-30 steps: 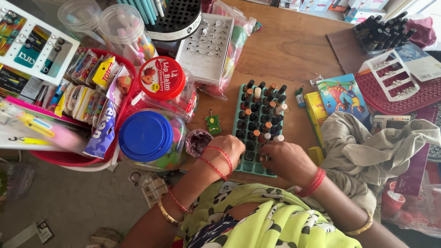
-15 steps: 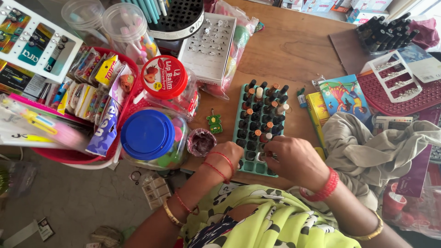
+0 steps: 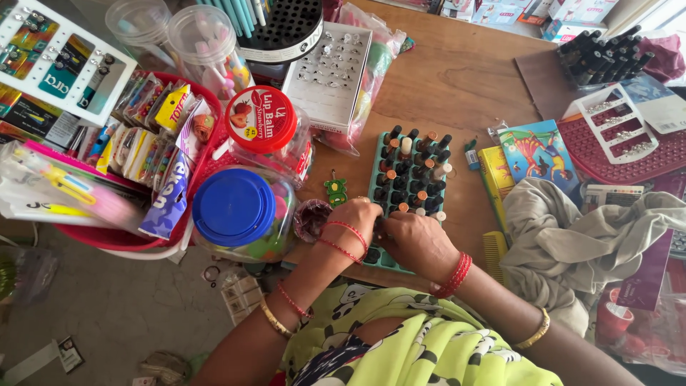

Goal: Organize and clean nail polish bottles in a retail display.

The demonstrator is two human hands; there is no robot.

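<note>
Your left hand (image 3: 355,220) and right hand (image 3: 416,241) meet at the near end of a teal tray (image 3: 400,251) of small nail-polish bottles (image 3: 412,175), knuckles up and fingers curled down onto its nearest rows; the fingertips are hidden beneath the hands, so you cannot tell whether either is pinched on a bottle or only pressing on the tray. The tray lies on the wooden table (image 3: 464,78), close to the near edge, its long axis running from you toward the far side with a slight lean to the right, and the bottles stand upright in its sockets, caps pointing up at the camera. Judged by look, each bottle is small, light, rigid and probably glass, smooth enough to slip and liable to break if dropped; the cap, the narrow top part standing clear of its neighbours, looks the best place to take one between thumb and forefinger. The tray seems thin moulded plastic, likely to flex, so you would do better to hold it by both long edges than by a corner. Just left of your left hand sits a small crinkled dish (image 3: 311,216), beside a blue-lidded jar (image 3: 234,207) and a red-lidded jar (image 3: 261,119); to the right, a grey cloth (image 3: 564,229) lies heaped near a yellow comb (image 3: 493,251).
</note>
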